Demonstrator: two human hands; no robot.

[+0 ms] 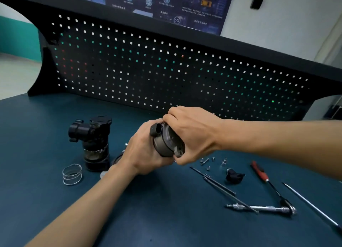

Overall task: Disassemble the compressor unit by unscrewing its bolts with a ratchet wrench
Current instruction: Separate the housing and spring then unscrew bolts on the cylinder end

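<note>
1. Left forearm (77,206) is nearest, crossing the near-left table (166,226). Risk: it swings if the parts give and clips whatever stands to its left.
2. Far left: wire spring (72,174) lies loose on its side. It's round, so it likely rolls if nudged.
3. Just right of it, the black compressor body (92,141) stands upright and looks top-heavy. A forearm knock would probably tip it onto the spring.
4. Centre, held clear above the table: grey housing section (165,142) of the compressor.
   - Left hand (146,154) is wrapped round its barrel. Right hand (194,134) is curled over the cap end.
   - Looks like a hand twist or pull.
   - If the joint frees suddenly, the hands fly apart and internals may drop.
   - Can't tell whether a bolt is left in it. Forcing it with one in would damage the flange.
5. Right of the hands: loose bolts (204,161) lie scattered on the table, no tray. A dropped part or forearm sweep scatters them.
6. Beside those: thin rods (214,182) and a black fitting (234,177), both easily brushed away.
7. Near right: ratchet wrench (262,208) lies flat, untouched, with a rod end across its handle. Grabbing it blind drags the rod.
8. Far right: red-handled tool (259,172) and long screwdriver (312,208), which runs out of view. Edge clearance can't be judged, so it may slide off.
</note>
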